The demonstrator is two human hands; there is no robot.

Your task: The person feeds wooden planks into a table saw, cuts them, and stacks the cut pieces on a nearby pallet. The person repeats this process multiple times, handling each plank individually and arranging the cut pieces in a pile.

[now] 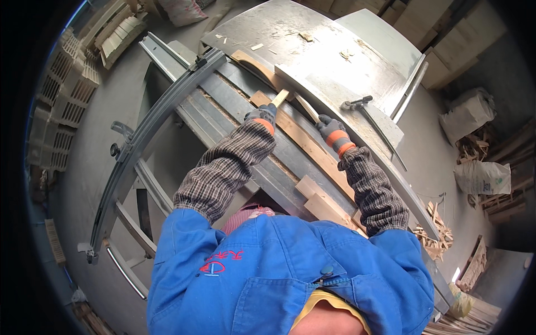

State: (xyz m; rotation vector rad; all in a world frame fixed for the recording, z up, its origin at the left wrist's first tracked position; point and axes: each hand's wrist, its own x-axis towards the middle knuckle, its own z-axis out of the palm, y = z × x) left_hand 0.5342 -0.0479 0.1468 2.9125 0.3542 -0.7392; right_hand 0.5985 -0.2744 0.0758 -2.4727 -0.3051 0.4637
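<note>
While the thin wooden strip [306, 108] lies on the saw table [312, 50], its long axis runs from upper left to lower right. Right hand [331, 129] pinches its lower end; left hand [264, 115] is closed around a short wood block [280, 98] beside it.

A long metal saw bench [335, 61] runs away from the worker, its grey top scattered with wood chips [346, 54] and offcuts. A long wooden strip [312, 148] lies along its sliding carriage, with short wood blocks [318, 201] at the near end.
</note>
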